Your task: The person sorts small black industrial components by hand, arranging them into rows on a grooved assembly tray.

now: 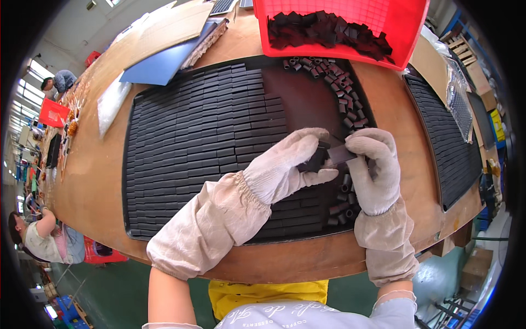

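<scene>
Both of my hands wear off-white knitted gloves with beige sleeves and meet over the right part of a large black tray (127, 186). In my left hand (285, 164), a small black piece (315, 160) sits between fingers and thumb; its exact shape is partly hidden. My right hand (378, 170) pinches a thin dark rectangular piece (341, 154), held close to the left fingertips. Black rectangular blocks (203, 131) lie in tight rows over most of the tray. Loose short dark tubes (346, 101) are scattered along its right side, several of them beneath my hands.
A red bin (405, 33) of thin black pieces (329, 32) stands behind the tray. Another filled black tray (446, 142) lies at right, bubble wrap (459, 98) on it. Cardboard (170, 33) and a blue panel (164, 63) lie back left. Two other people are at far left.
</scene>
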`<state>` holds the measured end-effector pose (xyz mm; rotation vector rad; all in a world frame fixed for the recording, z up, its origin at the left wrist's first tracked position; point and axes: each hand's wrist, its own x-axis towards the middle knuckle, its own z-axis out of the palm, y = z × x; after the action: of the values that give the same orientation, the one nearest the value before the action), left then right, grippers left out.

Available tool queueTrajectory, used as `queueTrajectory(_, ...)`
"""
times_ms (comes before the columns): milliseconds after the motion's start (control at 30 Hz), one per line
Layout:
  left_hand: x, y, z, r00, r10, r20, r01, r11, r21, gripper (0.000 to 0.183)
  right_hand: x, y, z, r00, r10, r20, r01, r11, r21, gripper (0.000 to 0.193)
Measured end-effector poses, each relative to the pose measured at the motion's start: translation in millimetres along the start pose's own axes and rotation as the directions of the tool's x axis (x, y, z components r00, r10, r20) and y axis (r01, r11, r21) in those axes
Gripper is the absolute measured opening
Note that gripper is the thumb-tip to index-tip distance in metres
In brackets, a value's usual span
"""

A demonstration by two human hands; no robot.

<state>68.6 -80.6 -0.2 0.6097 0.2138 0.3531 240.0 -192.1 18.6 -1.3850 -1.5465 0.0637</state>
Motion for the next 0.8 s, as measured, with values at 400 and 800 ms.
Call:
queueTrajectory(400, -6.7, 10.2, 10.5, 0.967, -0.072, -0.243, 0.066, 0.997, -0.034, 0.033, -4.5, -4.0, 2.2, 0.985, 0.166, -0.052, -0.153, 0.968, 0.198, 0.035)
queueTrajectory(800, -4.3, 16.9, 8.5, 0.945, -0.109, -0.308, 0.071, 0.989, -0.131, 0.053, -4.4, -5.5, 3.3, 0.991, 0.130, -0.023, -0.125, 0.981, 0.150, 0.034)
